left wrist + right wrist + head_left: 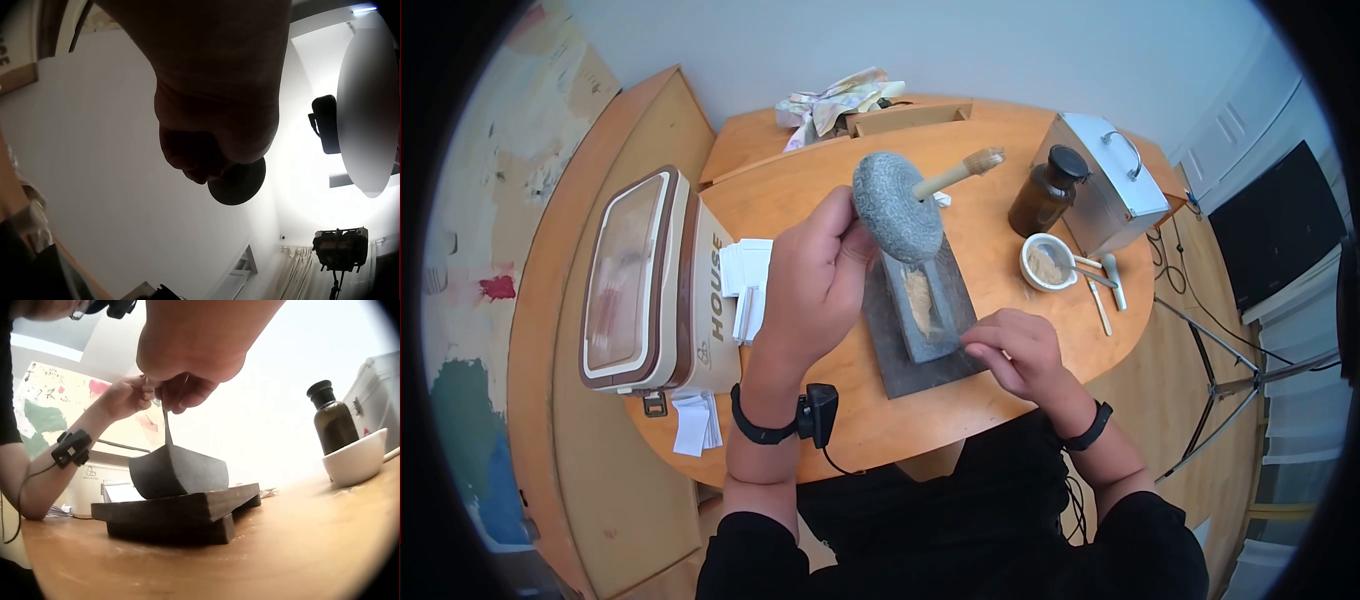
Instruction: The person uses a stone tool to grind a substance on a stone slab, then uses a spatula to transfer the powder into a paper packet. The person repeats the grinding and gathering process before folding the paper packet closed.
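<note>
My left hand (815, 285) grips a round grey stone grinding wheel (890, 208), raised and tilted over the grinding trough. A wooden axle handle (960, 174) sticks out of the wheel's face. The left wrist view shows the hand from below, with the wheel dark beside the fingers. Beneath, the boat-shaped stone trough (187, 472) stands on a dark wooden base (900, 378); tan powder (918, 300) lies inside it. My right hand (1022, 352), at the trough's near end, pinches a thin flat strip (167, 428) reaching down to the trough. Its upper part is hidden by the fingers.
Right of the trough are a white mortar (1030, 275) with tan powder, small white utensils (1102, 305), a brown glass bottle (1040, 200) and a metal case (1115, 205). On the left stand a cream storage box (700, 320) and white paper slips (745, 268). Crumpled cloth (835, 103) lies at the back.
</note>
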A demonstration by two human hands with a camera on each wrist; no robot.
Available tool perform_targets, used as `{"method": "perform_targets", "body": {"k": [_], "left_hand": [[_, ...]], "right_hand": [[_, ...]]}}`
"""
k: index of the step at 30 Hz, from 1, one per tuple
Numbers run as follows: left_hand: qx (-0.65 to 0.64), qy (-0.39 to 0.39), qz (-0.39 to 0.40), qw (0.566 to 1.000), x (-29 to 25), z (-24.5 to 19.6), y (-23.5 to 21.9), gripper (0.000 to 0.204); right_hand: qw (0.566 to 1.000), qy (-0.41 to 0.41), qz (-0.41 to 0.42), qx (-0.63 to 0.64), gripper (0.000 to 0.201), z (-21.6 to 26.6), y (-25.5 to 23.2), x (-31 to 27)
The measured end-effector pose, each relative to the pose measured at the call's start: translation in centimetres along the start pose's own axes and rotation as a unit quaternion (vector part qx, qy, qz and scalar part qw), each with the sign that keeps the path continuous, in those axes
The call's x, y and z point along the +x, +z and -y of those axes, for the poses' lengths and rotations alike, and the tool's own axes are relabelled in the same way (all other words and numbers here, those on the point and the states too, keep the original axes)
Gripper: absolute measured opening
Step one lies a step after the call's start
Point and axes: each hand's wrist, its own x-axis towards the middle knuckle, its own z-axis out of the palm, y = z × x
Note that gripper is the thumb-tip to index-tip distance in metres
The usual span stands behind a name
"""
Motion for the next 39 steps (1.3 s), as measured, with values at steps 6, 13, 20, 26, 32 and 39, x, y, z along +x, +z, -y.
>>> {"method": "perform_targets", "body": {"k": [6,13,20,26,32,39], "left_hand": [[0.01,0.012,0.007,1.0,-0.2,0.3,-0.1,0.013],[0.013,-0.004,0.046,0.999,-0.3,0.2,-0.4,0.021],[0.004,-0.002,0.05,0.999,-0.6,0.3,-0.5,0.022],[-0.008,-0.001,0.051,0.999,-0.6,0.5,-0.5,0.022],[-0.004,-0.003,0.052,0.999,-0.5,0.4,-0.6,0.023],[-0.002,0.013,0.052,0.999,-0.6,0.5,-0.5,0.024]], "right_hand": [[1.0,-0.02,0.002,-0.02,0.013,-1.3,1.6,0.1],[1.0,-0.012,0.016,0.011,0.015,-1.0,1.1,-0.3],[0.999,-0.022,-0.022,0.024,0.017,-0.7,0.6,-0.2],[0.999,-0.028,-0.008,-0.038,0.015,-1.2,1.5,0.3],[1.0,-0.026,0.014,0.004,0.014,-0.4,1.1,-0.3],[1.0,-0.017,-0.022,-0.01,0.015,0.0,0.8,0.1]]}}
